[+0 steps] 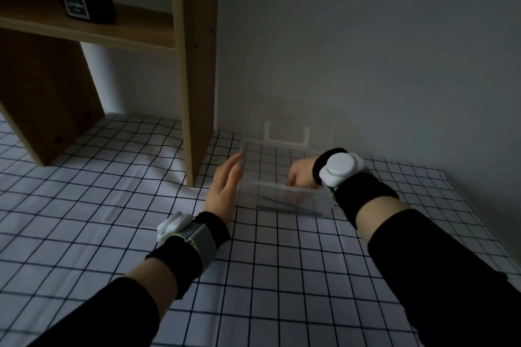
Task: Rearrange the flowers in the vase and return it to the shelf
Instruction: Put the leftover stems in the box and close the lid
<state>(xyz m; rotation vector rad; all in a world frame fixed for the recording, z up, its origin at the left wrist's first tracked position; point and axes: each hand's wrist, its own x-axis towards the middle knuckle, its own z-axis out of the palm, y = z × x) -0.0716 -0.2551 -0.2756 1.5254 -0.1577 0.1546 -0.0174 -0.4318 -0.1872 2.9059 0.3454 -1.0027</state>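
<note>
Your landmark is the clear box [282, 177] sitting on the counter [282, 262], a thin-walled, straight-sided rectangular container of see-through plastic or glass; which of the two you cannot tell in this dim light. Your left hand [225, 186] lies flat and open against the box's left wall, fingers straight, gripping nothing. Your right hand [301, 175] reaches down inside the box from its right side, fingers curled under; whether that grip holds anything cannot be told, since the box's near wall blurs it. A thin dark stem [290, 205] lies slanted along the bottom near the front wall. No flowers show clearly. The counter wears a soft white cloth [112, 205] with a black grid, rumpled to the left of the box. Just left of the box, the pale wooden upright [197, 79] of the shelf [112, 28] stands close to your left hand, leaving little room there. A dark bottle [87, 0] with a label stands on the shelf above. Behind the box the plain grey wall [366, 51] is near. In front of the box the cloth lies open.
</note>
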